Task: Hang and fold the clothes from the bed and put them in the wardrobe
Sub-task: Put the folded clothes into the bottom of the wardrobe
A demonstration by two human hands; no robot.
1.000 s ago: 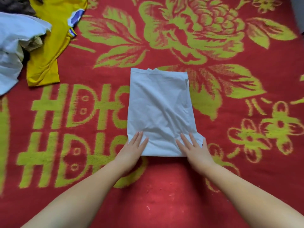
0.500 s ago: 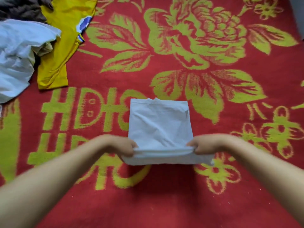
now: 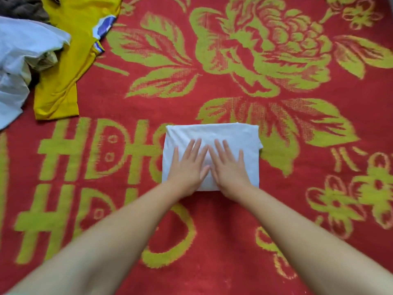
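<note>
A folded white garment [image 3: 231, 135] lies flat on the red bedspread with green floral pattern [image 3: 212, 86], just near of centre, forming a compact rectangle whose long axis runs left to right, its edges square to the viewer. The left hand [image 3: 187, 169] and right hand [image 3: 228, 169] rest side by side on its top, palms down, fingers straight and spread, pointing to the far side, grasping nothing. At far left lie an unfolded yellow shirt [image 3: 63, 77] and a crumpled pale blue garment [image 3: 19, 60].
</note>
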